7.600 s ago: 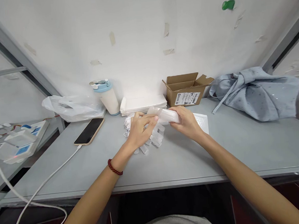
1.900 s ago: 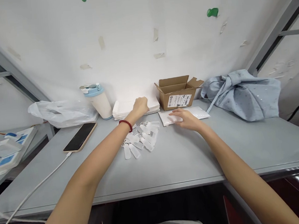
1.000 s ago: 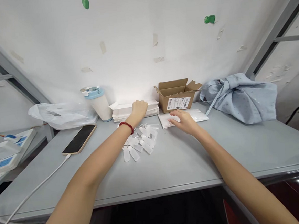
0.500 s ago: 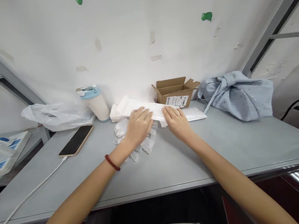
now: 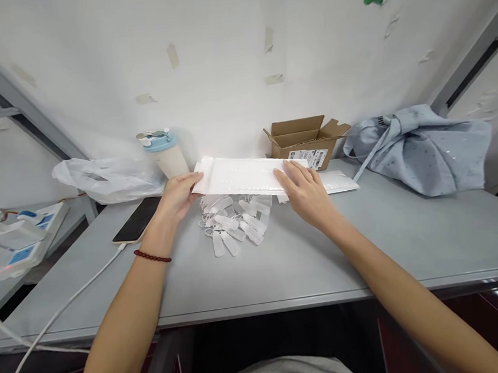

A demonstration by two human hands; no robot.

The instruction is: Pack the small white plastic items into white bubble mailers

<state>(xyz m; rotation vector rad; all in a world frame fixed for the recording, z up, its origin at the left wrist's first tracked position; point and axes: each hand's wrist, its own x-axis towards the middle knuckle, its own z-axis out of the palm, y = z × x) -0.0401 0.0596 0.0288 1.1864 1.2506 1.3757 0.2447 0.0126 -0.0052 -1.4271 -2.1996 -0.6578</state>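
A white bubble mailer (image 5: 243, 176) is held flat a little above the grey table (image 5: 281, 264). My left hand (image 5: 176, 197) grips its left end. My right hand (image 5: 305, 190) holds its right end, fingers lying on top. Under the mailer lies a pile of several small clear plastic tags (image 5: 232, 225). Another filled white mailer (image 5: 339, 180) rests on the table just right of my right hand.
At the back stand a blue-lidded cup (image 5: 164, 153), an open cardboard box (image 5: 308, 139), a crumpled plastic bag (image 5: 106, 180) and a light blue cloth bundle (image 5: 422, 144). A phone (image 5: 137, 218) with a white cable (image 5: 57, 322) lies at left.
My left hand took a mailer from the stack at the back and pulled it toward me. Both hands now hold it by its ends above the tags. My view shifted slightly.
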